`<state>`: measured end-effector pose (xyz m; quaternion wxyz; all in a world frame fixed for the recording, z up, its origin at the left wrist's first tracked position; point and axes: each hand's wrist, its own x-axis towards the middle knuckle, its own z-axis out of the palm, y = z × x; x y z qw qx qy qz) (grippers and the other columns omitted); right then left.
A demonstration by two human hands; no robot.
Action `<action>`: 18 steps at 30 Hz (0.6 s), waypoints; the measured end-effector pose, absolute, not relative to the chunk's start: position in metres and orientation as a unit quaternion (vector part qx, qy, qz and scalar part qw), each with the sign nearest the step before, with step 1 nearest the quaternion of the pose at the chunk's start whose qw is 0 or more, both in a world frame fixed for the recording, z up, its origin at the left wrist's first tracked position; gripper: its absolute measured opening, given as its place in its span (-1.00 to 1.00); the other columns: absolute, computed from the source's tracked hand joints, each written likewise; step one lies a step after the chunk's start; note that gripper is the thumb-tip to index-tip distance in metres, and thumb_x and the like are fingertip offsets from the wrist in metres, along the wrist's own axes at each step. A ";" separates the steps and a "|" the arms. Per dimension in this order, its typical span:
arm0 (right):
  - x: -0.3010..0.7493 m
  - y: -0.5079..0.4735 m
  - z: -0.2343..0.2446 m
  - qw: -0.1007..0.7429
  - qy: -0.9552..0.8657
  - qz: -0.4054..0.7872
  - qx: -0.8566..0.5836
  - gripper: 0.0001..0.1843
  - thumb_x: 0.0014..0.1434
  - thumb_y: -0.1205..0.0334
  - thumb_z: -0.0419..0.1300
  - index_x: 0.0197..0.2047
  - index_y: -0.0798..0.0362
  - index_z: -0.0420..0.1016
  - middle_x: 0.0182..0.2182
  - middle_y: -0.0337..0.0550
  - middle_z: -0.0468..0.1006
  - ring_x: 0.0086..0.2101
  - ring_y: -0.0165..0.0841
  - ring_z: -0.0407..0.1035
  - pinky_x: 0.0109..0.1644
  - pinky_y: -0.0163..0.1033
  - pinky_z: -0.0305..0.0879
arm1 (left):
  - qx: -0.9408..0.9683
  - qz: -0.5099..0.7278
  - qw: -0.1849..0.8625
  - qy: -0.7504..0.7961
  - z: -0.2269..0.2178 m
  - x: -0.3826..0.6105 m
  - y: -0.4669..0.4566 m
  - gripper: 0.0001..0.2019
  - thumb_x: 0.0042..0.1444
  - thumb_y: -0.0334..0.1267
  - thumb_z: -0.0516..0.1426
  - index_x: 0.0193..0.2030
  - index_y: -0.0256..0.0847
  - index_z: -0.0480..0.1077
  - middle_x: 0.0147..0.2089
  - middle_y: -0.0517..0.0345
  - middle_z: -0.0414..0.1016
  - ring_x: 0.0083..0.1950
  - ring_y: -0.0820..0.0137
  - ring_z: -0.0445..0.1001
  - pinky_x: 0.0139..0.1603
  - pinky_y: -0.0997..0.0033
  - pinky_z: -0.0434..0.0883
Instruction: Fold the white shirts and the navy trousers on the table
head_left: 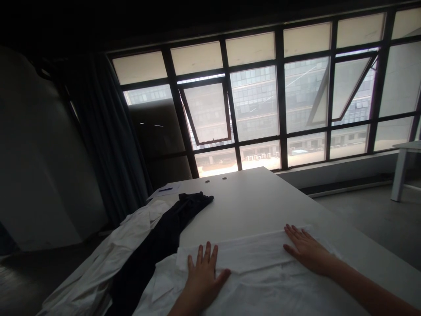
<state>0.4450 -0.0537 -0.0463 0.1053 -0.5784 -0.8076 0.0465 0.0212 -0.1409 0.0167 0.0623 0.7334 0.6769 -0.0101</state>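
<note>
Dark-framed window wall (255, 105): one, spanning the far side; we count two tilted panes clearly open, one left of middle (205, 109), one toward the right (351, 87).
Dark blue fabric curtain (108, 145): one, hanging left of the glass.
Broad white flat-topped table (243, 202): one, before us; two small dark round fittings (207, 181) near its far end.
White-legged side table (397, 173): one, partly in view at far right.
White paper sheet (175, 188): one, far left corner, one blue pen (165, 189) lying on it.
Crumpled off-white cloth heap (108, 254): one, along the left; we cannot tell how many pieces.
Long black cloth (164, 232): one, between that heap and the nearest fabric.
Smooth white cloth (256, 281): one, spread on the near tabletop, under both our hands.
Left hand (204, 278): open, palm down, fingers spread near the cloth's far left corner.
Right hand (305, 249): open, palm down, near its far right end; neither grips anything.
</note>
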 end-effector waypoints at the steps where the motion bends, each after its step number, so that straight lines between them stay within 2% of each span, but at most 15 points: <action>1: 0.455 -0.050 -0.046 0.098 -0.800 0.046 -0.590 -0.05 0.29 -0.42 -0.25 0.47 0.11 0.01 0.44 -0.01 -0.03 0.41 -0.09 -0.17 0.47 0.09 -0.22 | 0.728 -0.014 0.058 0.683 0.016 0.016 -0.142 -0.06 0.17 0.49 -0.24 0.52 -0.08 -0.22 0.55 0.06 -0.45 0.54 -0.10 -0.46 0.38 -0.45 -0.39; 3: 0.476 -0.045 -0.047 0.080 -0.783 0.040 -0.615 -0.03 0.28 -0.42 -0.25 0.46 0.15 0.04 0.44 0.01 -0.04 0.41 -0.08 -0.18 0.47 0.10 -0.21 | 0.722 -0.017 0.048 0.690 0.015 0.002 -0.143 -0.06 0.19 0.48 -0.26 0.52 -0.12 -0.20 0.55 0.04 -0.43 0.54 -0.10 -0.44 0.41 -0.39 -0.35; 5: 0.494 -0.040 -0.050 0.067 -0.765 0.029 -0.639 -0.03 0.28 -0.40 -0.24 0.46 0.18 0.04 0.44 0.01 -0.06 0.41 -0.06 -0.17 0.45 0.14 -0.18 | 0.726 -0.016 0.044 0.686 0.014 -0.013 -0.145 -0.08 0.23 0.44 -0.28 0.52 -0.19 -0.17 0.55 0.00 -0.38 0.54 -0.05 -0.39 0.46 -0.25 -0.27; 8: 0.511 -0.036 -0.051 0.073 -0.751 -0.014 -0.656 -0.09 0.29 -0.29 -0.19 0.44 0.22 0.11 0.43 0.05 -0.01 0.40 0.00 -0.15 0.43 0.22 -0.16 | 0.737 -0.008 0.062 0.674 0.015 -0.034 -0.150 -0.17 0.33 0.31 -0.29 0.50 -0.29 -0.05 0.53 -0.07 -0.22 0.54 0.06 -0.23 0.50 -0.05 -0.12; 11: 0.499 -0.046 -0.049 0.127 -0.749 -0.085 -0.645 -0.21 0.28 -0.14 -0.11 0.38 0.22 0.25 0.40 0.11 0.11 0.40 0.05 -0.14 0.43 0.29 -0.22 | 0.736 0.010 0.071 0.673 0.014 -0.044 -0.160 -0.24 0.35 0.26 -0.26 0.49 -0.23 0.03 0.51 -0.07 -0.11 0.53 0.07 -0.10 0.49 -0.06 -0.04; 14: 0.462 -0.074 -0.048 0.180 -0.772 -0.082 -0.604 -0.33 0.33 -0.09 -0.12 0.39 0.00 0.26 0.41 -0.03 0.11 0.39 0.03 -0.10 0.41 0.34 -0.19 | 0.770 0.014 0.087 0.632 0.009 -0.038 -0.174 -0.20 0.26 0.38 -0.13 0.50 -0.03 -0.01 0.52 0.10 -0.18 0.53 0.02 -0.13 0.49 -0.10 -0.03; 16: 0.435 -0.097 -0.051 0.175 -0.788 -0.033 -0.590 -0.35 0.34 -0.18 -0.11 0.41 -0.21 0.20 0.42 -0.16 0.08 0.39 0.04 -0.07 0.39 0.38 -0.16 | 0.784 0.007 0.094 0.613 0.005 -0.030 -0.182 -0.15 0.19 0.43 -0.06 0.49 0.04 -0.03 0.52 0.18 -0.22 0.53 -0.03 -0.18 0.49 -0.14 -0.07; 18: 0.416 -0.116 -0.056 0.162 -0.795 0.000 -0.584 -0.32 0.30 -0.29 -0.08 0.42 -0.30 0.15 0.43 -0.23 0.03 0.39 0.07 -0.10 0.39 0.41 -0.21 | 0.776 0.009 0.083 0.625 0.001 -0.024 -0.186 -0.14 0.18 0.43 -0.05 0.50 0.02 -0.06 0.52 0.19 -0.26 0.53 -0.06 -0.23 0.50 -0.19 -0.15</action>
